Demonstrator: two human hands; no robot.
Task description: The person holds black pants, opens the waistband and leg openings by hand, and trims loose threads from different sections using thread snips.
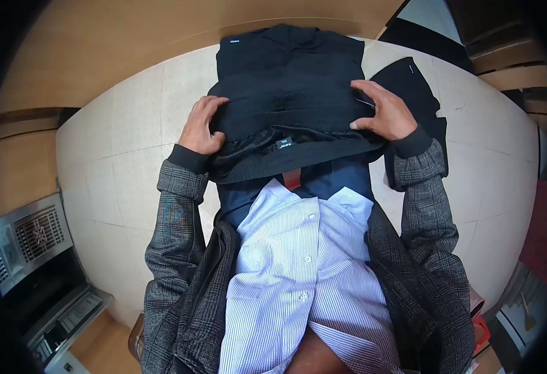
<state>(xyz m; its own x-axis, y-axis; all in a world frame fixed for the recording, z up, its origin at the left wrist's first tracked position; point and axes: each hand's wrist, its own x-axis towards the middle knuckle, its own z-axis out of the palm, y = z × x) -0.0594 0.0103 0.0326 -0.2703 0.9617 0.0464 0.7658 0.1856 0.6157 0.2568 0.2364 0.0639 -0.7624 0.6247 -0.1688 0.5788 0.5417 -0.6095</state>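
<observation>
Black elastic-waist pants (286, 81) lie spread out in front of me, the gathered waistband toward my body and a small XXL label showing inside it. At their left edge, my left hand (203, 124) touches the fabric, thumb and fingers apart. My right hand (385, 112) is at the right edge, with index finger and thumb spread wide over the cloth. A thin pale bit shows between them, too small to name. Farther right lies another black garment (404, 84) with a small white mark, partly hidden behind my right hand and sleeve.
Pale floor tiles (130, 181) surround the garments. A wooden panel (130, 50) borders the far side. Metal-framed equipment with grilles (39, 234) stands at the left. A red object (482, 330) is at the lower right, near a brush-like item (527, 318).
</observation>
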